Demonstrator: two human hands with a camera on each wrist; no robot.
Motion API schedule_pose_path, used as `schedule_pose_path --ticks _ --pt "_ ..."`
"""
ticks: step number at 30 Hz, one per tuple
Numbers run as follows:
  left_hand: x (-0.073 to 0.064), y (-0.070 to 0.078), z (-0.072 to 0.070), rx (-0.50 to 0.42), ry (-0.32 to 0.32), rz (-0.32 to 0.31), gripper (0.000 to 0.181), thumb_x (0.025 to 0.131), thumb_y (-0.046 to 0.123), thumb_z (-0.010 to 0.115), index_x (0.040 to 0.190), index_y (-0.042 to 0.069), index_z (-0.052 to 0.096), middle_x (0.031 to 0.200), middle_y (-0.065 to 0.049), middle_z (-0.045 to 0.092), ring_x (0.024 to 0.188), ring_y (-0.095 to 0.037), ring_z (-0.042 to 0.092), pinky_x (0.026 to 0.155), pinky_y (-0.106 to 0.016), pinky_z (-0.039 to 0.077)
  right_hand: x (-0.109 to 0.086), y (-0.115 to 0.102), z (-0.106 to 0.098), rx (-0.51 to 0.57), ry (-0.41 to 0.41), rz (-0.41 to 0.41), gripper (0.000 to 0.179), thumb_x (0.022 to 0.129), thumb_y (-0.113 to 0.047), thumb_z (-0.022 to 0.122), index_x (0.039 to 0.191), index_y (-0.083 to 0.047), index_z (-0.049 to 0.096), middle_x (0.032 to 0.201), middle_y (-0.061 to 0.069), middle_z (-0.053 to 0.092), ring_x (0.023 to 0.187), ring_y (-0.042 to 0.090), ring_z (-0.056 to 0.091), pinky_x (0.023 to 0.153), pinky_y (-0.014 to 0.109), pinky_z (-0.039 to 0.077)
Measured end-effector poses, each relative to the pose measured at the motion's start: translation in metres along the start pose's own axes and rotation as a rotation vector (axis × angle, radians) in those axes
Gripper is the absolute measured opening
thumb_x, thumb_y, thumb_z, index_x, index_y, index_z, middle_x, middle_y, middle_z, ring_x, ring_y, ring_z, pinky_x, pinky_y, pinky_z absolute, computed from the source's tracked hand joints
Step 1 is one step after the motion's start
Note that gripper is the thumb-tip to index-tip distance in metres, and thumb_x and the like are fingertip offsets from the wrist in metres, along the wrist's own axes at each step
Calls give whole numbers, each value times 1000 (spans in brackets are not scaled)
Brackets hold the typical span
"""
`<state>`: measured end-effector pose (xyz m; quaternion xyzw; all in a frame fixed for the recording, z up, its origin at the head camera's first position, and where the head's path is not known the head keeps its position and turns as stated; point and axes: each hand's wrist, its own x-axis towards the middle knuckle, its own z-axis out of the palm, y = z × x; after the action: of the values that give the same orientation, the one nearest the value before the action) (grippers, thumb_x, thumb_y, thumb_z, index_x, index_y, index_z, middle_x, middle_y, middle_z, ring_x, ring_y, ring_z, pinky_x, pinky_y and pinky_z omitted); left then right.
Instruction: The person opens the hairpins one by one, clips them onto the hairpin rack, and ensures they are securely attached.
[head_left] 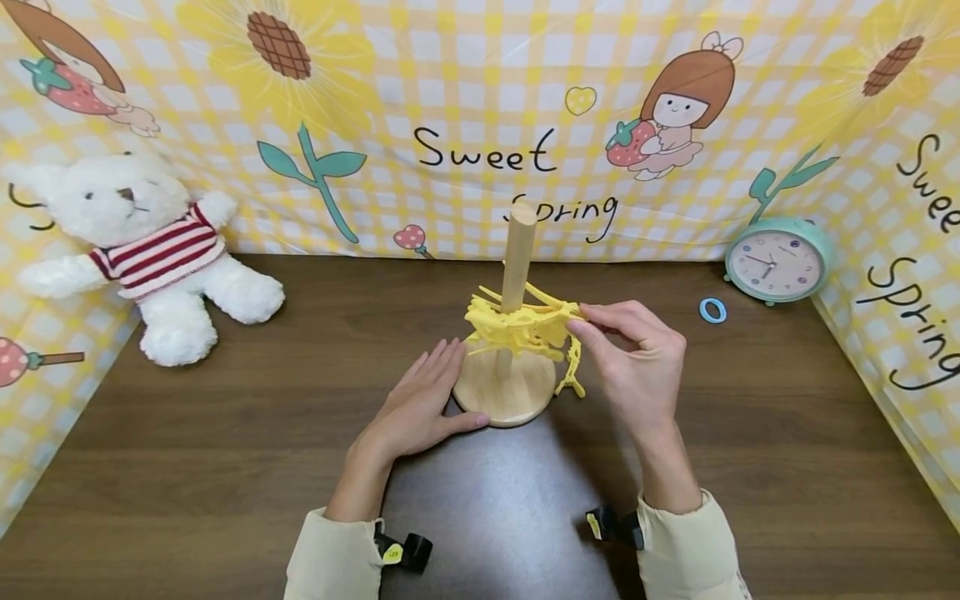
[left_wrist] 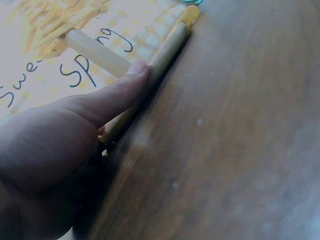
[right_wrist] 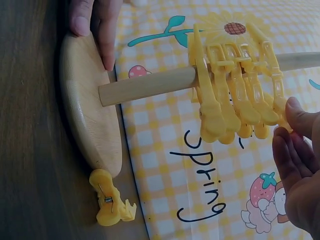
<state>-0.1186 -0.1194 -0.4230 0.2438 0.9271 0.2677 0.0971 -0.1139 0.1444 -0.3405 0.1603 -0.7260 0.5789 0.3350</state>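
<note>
A wooden pole stands upright on a round wooden base. Several yellow plastic clothes pegs cluster around the pole, well above the base, side by side in the right wrist view. My right hand pinches the rounded end of the outermost peg between thumb and fingertips. One more yellow peg, with its metal spring showing, is at the base's right edge. My left hand lies at the base's left side with fingers straight; its thumb touches the base's rim.
At the left, a white teddy bear in a striped shirt sits against the printed cloth backdrop. A mint alarm clock and a small blue ring are at the back right of the brown table.
</note>
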Motion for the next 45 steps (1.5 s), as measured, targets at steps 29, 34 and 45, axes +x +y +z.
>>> schedule_pose_path --ticks 29,34,45 --pt "0 -1 1 -3 -7 -9 105 93 60 65 161 2 12 168 -15 8 155 -24 3 125 -40 3 1 0 6 -139 -94 -55 38 76 1 88 112 4 76 96 12 75 83 24 69 82 23 56" --pt "-1 -1 0 -7 -8 -11 105 93 60 65 161 2 11 168 -15 8 155 -24 3 125 -40 3 2 1 3 -132 -127 -37 41 75 2 88 115 4 75 101 13 75 88 26 69 85 23 55" --pt "1 0 -1 -3 -13 -3 105 93 61 64 161 1 12 168 -16 9 155 -25 4 125 -42 3 5 14 -17 -140 -267 91 65 70 4 91 130 2 66 123 11 69 104 28 65 91 25 54"
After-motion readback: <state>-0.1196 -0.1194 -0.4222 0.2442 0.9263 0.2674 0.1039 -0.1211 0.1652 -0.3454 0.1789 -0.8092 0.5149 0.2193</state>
